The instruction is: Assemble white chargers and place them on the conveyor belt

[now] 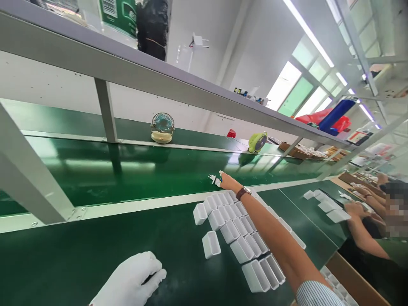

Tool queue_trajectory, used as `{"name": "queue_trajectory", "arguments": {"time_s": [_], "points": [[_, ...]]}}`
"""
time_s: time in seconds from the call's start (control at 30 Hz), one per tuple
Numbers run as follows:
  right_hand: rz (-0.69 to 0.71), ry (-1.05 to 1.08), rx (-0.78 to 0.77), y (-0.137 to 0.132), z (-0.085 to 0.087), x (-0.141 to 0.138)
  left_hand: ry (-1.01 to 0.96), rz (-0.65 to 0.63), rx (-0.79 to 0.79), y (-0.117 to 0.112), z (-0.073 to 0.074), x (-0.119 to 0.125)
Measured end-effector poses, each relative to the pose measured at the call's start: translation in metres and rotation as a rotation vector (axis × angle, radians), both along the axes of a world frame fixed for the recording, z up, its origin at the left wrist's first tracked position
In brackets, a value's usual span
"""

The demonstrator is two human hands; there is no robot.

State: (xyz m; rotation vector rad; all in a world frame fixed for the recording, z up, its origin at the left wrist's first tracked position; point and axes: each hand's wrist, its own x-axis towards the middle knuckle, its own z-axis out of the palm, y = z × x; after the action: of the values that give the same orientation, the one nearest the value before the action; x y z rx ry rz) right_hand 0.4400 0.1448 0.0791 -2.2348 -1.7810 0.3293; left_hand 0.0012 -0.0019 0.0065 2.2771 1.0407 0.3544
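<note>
Right arm fully extended forward across the bench, forearm bare, striped sleeve at the upper arm, brown-strap wristwatch (243, 192) on the wrist. Right hand (227, 182) reaches over the edge rail onto the green conveyor belt (143, 170); fingertips pinched on a small white plug part (214, 179) with prongs sticking out left, right at the belt's near edge. Too small to tell if the part is resting on the belt or lifted.

Left hand (130, 280) in a white glove, low at near edge of the green bench mat (79, 255), fingers curled down loosely; can't tell whether it's holding anything.

Under the right forearm: rows of white rectangular plastic housings (242, 238), open side up, packed touching; a couple loose ones just to the left. Two small desk fans (162, 127) on the far side of the belt. Another person's arms at far right with more housings.
</note>
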Motion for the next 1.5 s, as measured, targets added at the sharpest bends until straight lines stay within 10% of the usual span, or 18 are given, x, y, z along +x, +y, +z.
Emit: {"name": "queue_trajectory", "arguments": {"time_s": [0.4,0.77,1.03,1.17,1.5], "points": [[0.281,-0.152,-0.053,0.002,0.032,-0.07,-0.007,-0.015,0.031,0.001,0.002,0.0],[0.783,-0.257,-0.02,-0.102,0.007,-0.234,0.077,-0.012,0.062,-0.006,0.015,0.0],[0.513,-0.363,0.092,-0.198,0.034,-0.176,0.012,-0.051,0.1,-0.011,0.011,-0.006],[0.372,-0.429,0.025,-0.241,0.016,-0.142,-0.015,-0.07,0.105,-0.017,0.014,-0.003],[0.671,-0.405,0.165,-0.258,-0.009,-0.184,-0.063,0.05,-0.013,-0.038,0.008,0.031]]}}
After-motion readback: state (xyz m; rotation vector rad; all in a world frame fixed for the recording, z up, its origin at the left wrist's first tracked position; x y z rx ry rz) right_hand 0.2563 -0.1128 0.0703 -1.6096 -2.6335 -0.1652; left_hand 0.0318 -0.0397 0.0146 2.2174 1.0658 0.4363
